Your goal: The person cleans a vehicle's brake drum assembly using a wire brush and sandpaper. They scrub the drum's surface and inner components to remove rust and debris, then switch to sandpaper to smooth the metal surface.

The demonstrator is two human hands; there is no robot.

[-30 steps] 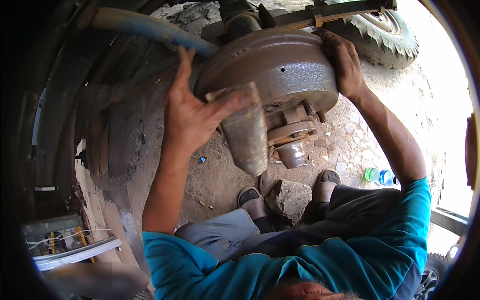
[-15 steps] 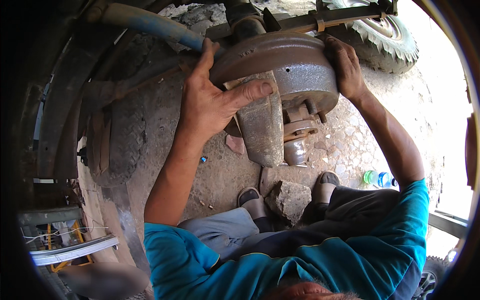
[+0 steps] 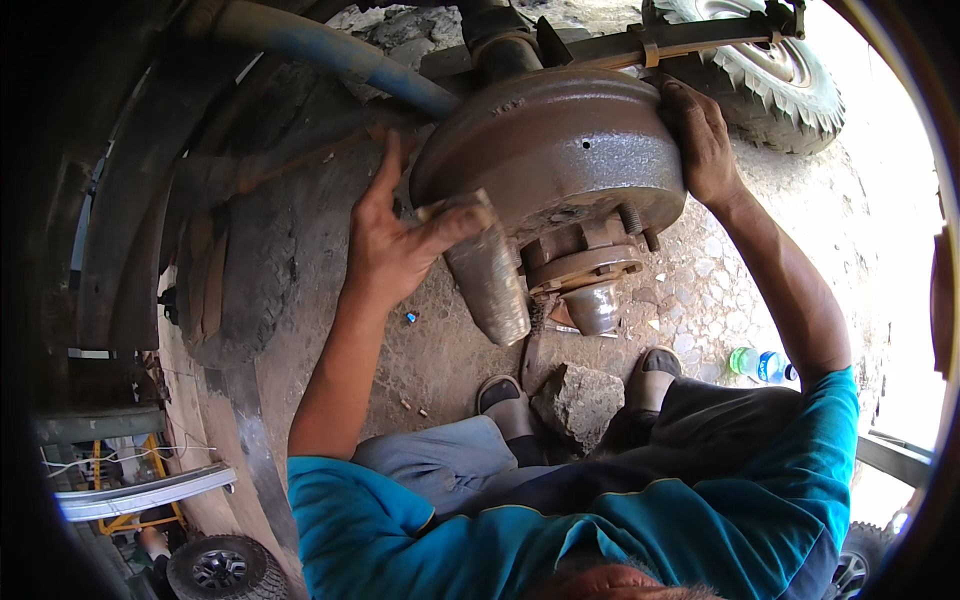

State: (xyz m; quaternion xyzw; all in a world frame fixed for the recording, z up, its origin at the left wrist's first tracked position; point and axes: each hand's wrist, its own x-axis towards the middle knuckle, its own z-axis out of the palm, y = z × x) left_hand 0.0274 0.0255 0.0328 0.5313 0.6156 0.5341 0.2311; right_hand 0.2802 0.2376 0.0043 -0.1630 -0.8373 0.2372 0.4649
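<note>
A rusty brown brake drum (image 3: 540, 145) sits on the end of an axle, with a brighter, shinier band on its right side. My right hand (image 3: 708, 148) is wrapped round the drum's right edge, its fingertips behind the rim. At the drum's lower left, my left hand (image 3: 385, 245) pinches a worn grey strip of sandpaper (image 3: 487, 290) under the thumb. The strip hangs down, slightly blurred, and its fold is partly hidden by the thumb. Below the drum, a hub (image 3: 583, 268) with a rounded metal cap and threaded studs sticks out towards me.
A blue tube-shaped bar (image 3: 340, 58) crosses at upper left; a leaf spring (image 3: 690, 38) runs at upper right, near a wheel (image 3: 785, 75). A rough stone (image 3: 578, 405) lies between my feet. A plastic bottle (image 3: 762, 364) lies on the ground at right.
My left hand and the sandpaper strip have come away from the drum's face, moving left and slightly down. My right hand stays on the drum's edge.
</note>
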